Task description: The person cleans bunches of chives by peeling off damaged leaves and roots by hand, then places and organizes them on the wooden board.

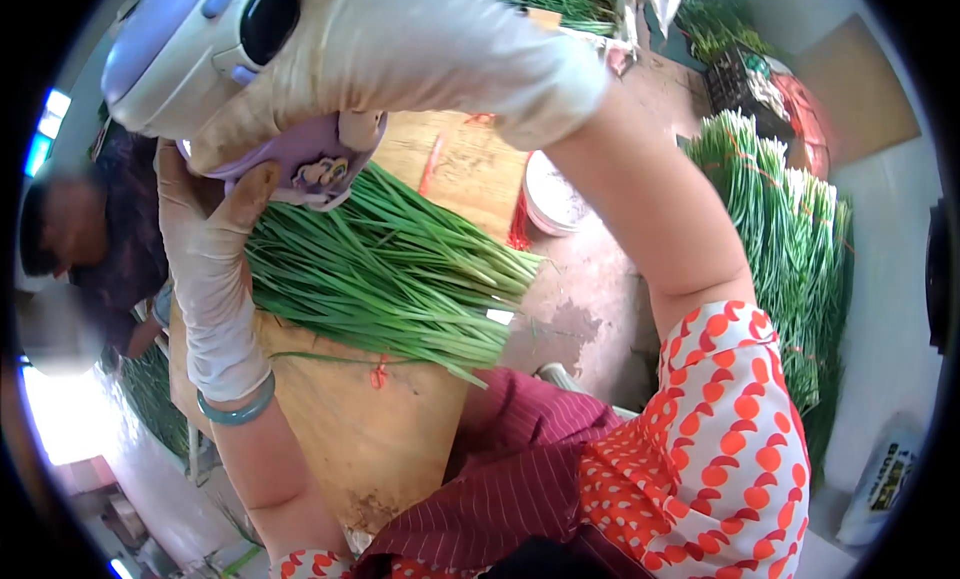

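a white and lavender plastic device [175, 64] with a dark oval panel is held up in the upper left of the view, above the left part of a pale wooden worktop [310, 409]. it is gripped by the right hand [325, 59], which is covered by a soiled white glove and wrapped over the casing. a lavender plastic piece [305, 154] with a small cartoon figure is seen just below; whether it is joined to the device cannot be told. its lower edge is touched by the thumb of the left hand [210, 209], also gloved in white and closed around that side, its other fingers being partly hidden. a jade-coloured bangle [240, 409] is worn at the left wrist.

on the worktop, beneath the device, long flat green stalks [390, 279] are laid in a loose heap, and a thin red tie [378, 372] is seen near their lower edge. a round white tub [556, 191] is placed beyond the heap. tall banded green bunches [750, 219] are stood at the right, and another person [125, 219] in dark clothing is seen at the left.
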Demonstrator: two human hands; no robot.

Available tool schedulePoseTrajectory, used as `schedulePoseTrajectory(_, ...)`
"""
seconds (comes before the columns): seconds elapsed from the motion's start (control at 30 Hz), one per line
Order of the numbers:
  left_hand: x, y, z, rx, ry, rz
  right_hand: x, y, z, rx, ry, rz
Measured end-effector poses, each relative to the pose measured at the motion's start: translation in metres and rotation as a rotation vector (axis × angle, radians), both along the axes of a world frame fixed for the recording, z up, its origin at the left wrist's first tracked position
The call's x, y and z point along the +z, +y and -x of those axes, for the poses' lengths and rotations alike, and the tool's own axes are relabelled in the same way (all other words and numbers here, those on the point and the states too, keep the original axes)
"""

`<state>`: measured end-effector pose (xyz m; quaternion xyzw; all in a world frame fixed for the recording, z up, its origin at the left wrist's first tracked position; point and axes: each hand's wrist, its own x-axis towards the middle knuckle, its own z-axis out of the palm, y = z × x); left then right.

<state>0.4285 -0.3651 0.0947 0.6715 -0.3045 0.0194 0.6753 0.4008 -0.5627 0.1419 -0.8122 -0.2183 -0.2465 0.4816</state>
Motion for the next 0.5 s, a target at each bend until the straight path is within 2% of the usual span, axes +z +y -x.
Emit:
schedulePoseTrajectory(0.03,0.008,-0.013,0.01,-0.038,-0.033,-0.071,0.004,-0.011,0.012,-0.009,-0.136,0.023)
schedulePoseTrajectory(0.07,0.005,-0.027,0.018,-0.023,-0.084,-0.077,0.022,-0.022,0.039,-0.029,-0.136,0.01)
schedulePoseTrajectory(0.1,0.001,-0.041,0.026,-0.007,-0.134,-0.083,0.041,-0.037,0.072,0.068,0.069,-0.019)
schedulePoseTrajectory(0.17,-0.007,-0.078,0.053,-0.07,-0.168,-0.046,0.047,-0.068,0.096,0.309,0.243,-0.107)
schedulePoseTrajectory(0.2,-0.016,-0.086,0.053,-0.156,-0.304,-0.114,0.05,-0.084,0.109,0.413,0.341,-0.15)
schedulePoseTrajectory(0.23,-0.025,-0.094,0.054,-0.247,-0.442,-0.167,0.059,-0.077,0.129,0.21,0.458,-0.066)
schedulePoseTrajectory(0.27,-0.034,-0.103,0.055,-0.341,-0.574,-0.204,0.045,-0.088,0.135,0.186,0.367,0.024)
schedulePoseTrajectory(0.33,-0.061,-0.129,0.078,-0.359,-0.327,-0.213,0.015,-0.111,0.148,0.112,0.176,0.194)
schedulePoseTrajectory(0.37,-0.073,-0.141,0.089,-0.362,-0.205,-0.223,0.011,-0.121,0.158,0.091,0.205,0.33)
schedulePoseTrajectory(0.43,-0.084,-0.157,0.102,-0.353,0.036,-0.247,-0.042,-0.12,0.144,-0.298,0.139,0.447)
schedulePoseTrajectory(0.47,-0.082,-0.16,0.104,-0.356,0.038,-0.261,-0.065,-0.132,0.147,-0.314,0.146,0.388)
schedulePoseTrajectory(0.5,-0.077,-0.162,0.104,-0.411,-0.123,-0.5,-0.085,-0.147,0.156,-0.329,0.154,0.332)
